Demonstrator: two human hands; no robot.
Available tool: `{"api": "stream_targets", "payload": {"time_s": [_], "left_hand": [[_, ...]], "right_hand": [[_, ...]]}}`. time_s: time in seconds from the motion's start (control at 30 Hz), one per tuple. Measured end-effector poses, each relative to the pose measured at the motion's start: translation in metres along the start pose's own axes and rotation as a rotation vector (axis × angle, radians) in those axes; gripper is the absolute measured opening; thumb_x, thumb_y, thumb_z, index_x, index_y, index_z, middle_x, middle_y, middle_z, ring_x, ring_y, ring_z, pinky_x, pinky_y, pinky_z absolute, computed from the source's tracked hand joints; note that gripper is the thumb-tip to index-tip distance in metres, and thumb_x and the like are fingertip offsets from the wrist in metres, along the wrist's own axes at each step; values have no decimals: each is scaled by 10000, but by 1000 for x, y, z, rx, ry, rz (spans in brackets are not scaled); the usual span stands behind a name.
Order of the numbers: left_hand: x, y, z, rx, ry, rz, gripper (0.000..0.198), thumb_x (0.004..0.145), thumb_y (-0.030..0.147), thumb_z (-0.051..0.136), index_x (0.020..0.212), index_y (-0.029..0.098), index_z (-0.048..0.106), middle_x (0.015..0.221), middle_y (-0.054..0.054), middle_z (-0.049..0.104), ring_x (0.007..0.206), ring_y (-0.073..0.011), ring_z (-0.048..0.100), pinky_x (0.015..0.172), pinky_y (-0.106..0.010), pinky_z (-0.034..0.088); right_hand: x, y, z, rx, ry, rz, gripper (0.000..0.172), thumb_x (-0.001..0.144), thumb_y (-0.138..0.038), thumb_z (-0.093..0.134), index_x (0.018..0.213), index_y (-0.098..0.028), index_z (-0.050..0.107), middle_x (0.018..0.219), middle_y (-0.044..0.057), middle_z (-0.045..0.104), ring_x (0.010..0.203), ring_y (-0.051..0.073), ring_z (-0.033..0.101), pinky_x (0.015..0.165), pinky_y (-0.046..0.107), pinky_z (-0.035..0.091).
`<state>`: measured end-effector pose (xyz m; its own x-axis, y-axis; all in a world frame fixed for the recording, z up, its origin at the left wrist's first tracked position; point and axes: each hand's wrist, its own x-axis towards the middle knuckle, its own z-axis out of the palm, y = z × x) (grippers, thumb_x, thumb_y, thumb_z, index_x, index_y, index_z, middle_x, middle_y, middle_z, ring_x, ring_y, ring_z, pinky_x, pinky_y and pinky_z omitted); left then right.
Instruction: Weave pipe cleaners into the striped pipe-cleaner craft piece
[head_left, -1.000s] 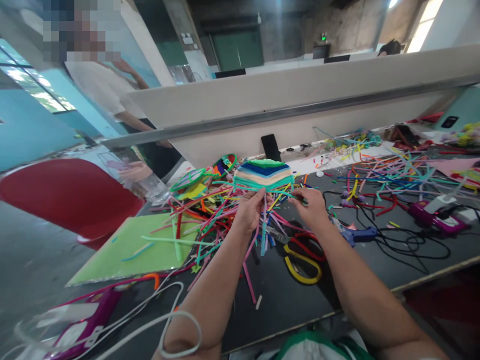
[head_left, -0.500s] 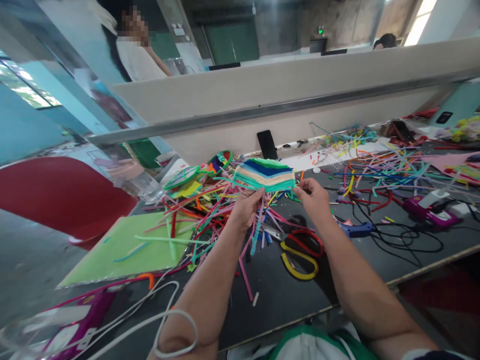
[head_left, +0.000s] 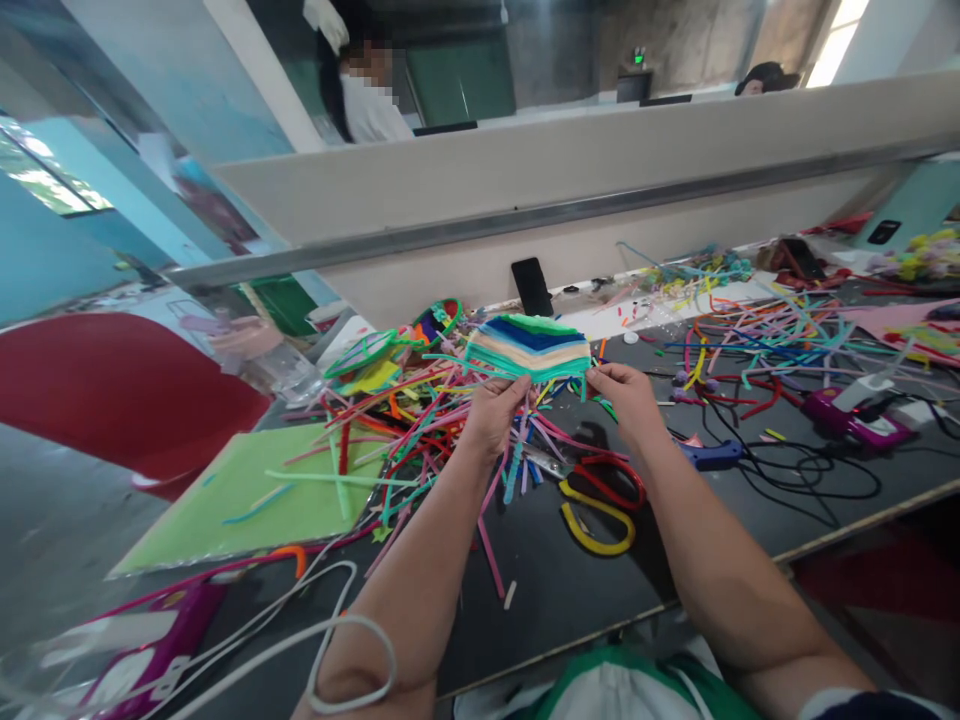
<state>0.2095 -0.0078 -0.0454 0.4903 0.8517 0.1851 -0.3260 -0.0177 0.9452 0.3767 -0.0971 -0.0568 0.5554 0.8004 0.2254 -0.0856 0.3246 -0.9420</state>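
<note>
While the left hand (head_left: 491,415) still pinches the striped panel (head_left: 529,348) mid-frame, the right hand (head_left: 627,392) has closed its fingertips on its lower right corner; upper left, a person (head_left: 369,108) has moved rightward

Daylight glares through the window (head_left: 46,172); edges blur.

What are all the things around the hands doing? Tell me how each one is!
Striped piece: held by both hands
Left hand: pinching its near edge
Right hand: pinching its right corner
Fuzzy sticks: scattered in a messy heap
Scissors: lying down, blades partly covered
Phone: propped up, dark face showing
Green sheet: lying flat, some fuzzy sticks on top
</note>
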Motion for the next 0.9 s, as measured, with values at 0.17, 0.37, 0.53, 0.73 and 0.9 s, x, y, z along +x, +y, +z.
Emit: {"api": "stream_targets", "payload": {"time_s": [0.17, 0.37, 0.53, 0.73, 0.9], "left_hand": [[1, -4, -1, 43, 11, -4, 257, 678, 334, 740, 562, 117, 665, 538, -24, 610, 520, -97, 536, 580, -228, 433], [4, 5, -10, -7, -20, -134, 259, 646, 318, 767, 563, 107, 643, 546, -26, 603, 518, -93, 535, 540, -212, 422], [4, 6, -12, 59, -49, -174, 294, 658, 354, 754, 563, 102, 637, 531, -24, 591, 500, -95, 525, 526, -221, 415], [2, 1, -8, 101, -60, -132, 300, 685, 378, 732, 585, 106, 654, 542, -22, 601, 511, -90, 526, 533, -213, 398], [3, -4, -9, 114, -46, -137, 299, 689, 374, 732, 567, 111, 659, 522, -20, 597, 489, -82, 509, 509, -205, 383]], "right_hand": [[3, -1, -1, 140, -20, 107, 217, 606, -378, 748, 608, -176, 669, 533, -19, 605, 512, 119, 535, 608, 291, 455], [5, -1, -9, -193, -83, 51, 211, 646, -400, 716, 732, -207, 732, 673, 4, 689, 685, 176, 616, 714, 321, 467], [4, -2, -11, -580, 71, -184, 228, 768, -391, 586, 850, -253, 748, 827, 10, 736, 851, 229, 651, 792, 346, 469], [3, 1, -5, -436, 54, -147, 285, 749, -359, 595, 960, -223, 728, 828, 8, 733, 726, 187, 641, 678, 295, 478], [4, 1, -4, -175, 34, -43, 208, 683, -330, 639, 817, -191, 717, 631, -21, 656, 555, 124, 549, 585, 258, 438]]}}
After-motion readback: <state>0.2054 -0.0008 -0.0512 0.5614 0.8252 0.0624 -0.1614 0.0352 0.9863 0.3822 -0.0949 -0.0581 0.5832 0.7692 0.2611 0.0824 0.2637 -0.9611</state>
